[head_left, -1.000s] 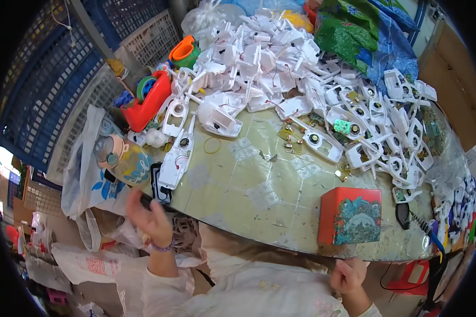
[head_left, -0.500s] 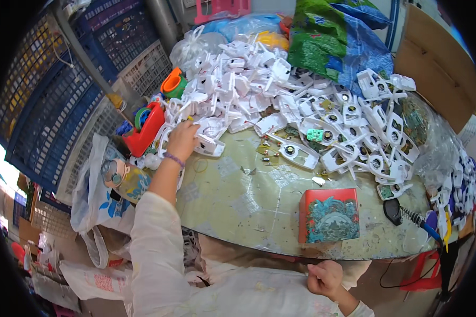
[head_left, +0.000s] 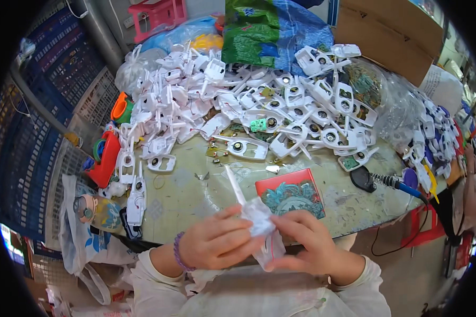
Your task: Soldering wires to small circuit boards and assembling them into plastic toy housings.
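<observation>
A white plastic housing point(head_left: 258, 216) with a long thin handle is between my two hands, near the table's front edge. The handle points up and to the left, and a reddish strand shows at its lower part. My left hand point(head_left: 219, 242), with a purple bead bracelet at the wrist, grips it from the left. The fingers of my right hand point(head_left: 309, 240) close on its right side. Motion blurs the piece, so its inner parts cannot be made out. Just beyond my hands is a red box point(head_left: 285, 177) with a teal pattern.
A big heap of white plastic housings point(head_left: 169, 98) covers the table's far side, several with round black parts. A soldering iron point(head_left: 396, 182) lies at the right. A red tape dispenser point(head_left: 104, 158) and a bottle point(head_left: 98, 211) stand left. Blue crates point(head_left: 42, 105) rise beyond.
My left hand has come back from the heap at the left with a white housing. My right hand has risen from my lap to meet it. The view has shifted.
</observation>
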The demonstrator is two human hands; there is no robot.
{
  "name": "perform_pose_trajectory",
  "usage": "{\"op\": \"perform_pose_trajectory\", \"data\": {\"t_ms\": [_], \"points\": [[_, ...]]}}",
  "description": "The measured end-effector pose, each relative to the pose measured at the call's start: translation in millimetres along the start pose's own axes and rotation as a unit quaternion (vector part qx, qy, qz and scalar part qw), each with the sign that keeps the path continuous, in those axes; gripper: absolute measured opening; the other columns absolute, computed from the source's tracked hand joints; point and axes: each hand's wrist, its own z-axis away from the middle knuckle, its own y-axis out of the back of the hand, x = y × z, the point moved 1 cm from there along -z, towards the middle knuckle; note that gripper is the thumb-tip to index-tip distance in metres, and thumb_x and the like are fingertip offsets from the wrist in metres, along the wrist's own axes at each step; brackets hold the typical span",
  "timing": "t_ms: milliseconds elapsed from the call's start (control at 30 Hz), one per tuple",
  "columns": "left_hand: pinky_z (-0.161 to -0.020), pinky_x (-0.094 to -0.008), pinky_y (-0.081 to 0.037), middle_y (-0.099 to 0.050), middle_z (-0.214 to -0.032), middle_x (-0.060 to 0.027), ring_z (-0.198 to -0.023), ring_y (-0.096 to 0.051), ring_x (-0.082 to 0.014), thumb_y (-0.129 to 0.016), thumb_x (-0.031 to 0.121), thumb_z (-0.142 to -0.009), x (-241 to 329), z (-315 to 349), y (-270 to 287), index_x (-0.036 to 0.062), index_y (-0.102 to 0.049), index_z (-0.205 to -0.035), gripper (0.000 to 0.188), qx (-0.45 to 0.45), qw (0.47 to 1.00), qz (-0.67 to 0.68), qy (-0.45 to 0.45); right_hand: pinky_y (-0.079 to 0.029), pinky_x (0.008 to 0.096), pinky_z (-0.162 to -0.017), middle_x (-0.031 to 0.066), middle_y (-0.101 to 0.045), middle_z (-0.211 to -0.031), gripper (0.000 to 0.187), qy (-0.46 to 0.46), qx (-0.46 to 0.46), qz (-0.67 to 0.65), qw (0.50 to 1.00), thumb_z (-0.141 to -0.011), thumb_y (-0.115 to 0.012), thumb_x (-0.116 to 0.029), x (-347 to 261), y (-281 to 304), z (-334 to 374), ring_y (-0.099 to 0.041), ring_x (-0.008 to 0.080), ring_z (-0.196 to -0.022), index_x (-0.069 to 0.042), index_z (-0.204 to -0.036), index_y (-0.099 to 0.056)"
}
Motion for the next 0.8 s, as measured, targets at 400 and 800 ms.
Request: {"op": "perform_pose_trajectory", "data": {"t_ms": [400, 800], "points": [[-0.087, -0.0429, -0.046, -0.059, -0.106, -0.0104, -0.098, -0.058, -0.0294, -0.076, 0.02, -0.073, -78, 30, -38, 0.0085, -0.066, -0.098, 0.03, 0.145, 0.971, -0.067, 0.18, -0.049, 0.0297, -0.063, 0.0085, -0.063, -0.08, 0.015, -0.01, 0.22, 0.033, 0.975, -0.075, -0.07, 0.002, 34, 4, 9, -0.061, 0.0209, -0.072, -0.003, -0.088, -0.066], [-0.08, -0.031, -0.047, -0.066, -0.101, -0.0088, -0.089, -0.062, -0.0181, -0.069, 0.017, -0.082, -68, -29, -43, 0.0062, -0.062, -0.116, 0.036, -0.042, 0.898, 0.367, 0.238, -0.047, 0.0264, -0.064, 0.01, -0.063, -0.089, 0.007, -0.112, 0.157, -0.157, 0.969, -0.083, -0.064, 0.001, 32, 1, -11, -0.061, 0.018, -0.075, 0.0, -0.09, -0.063]]}}
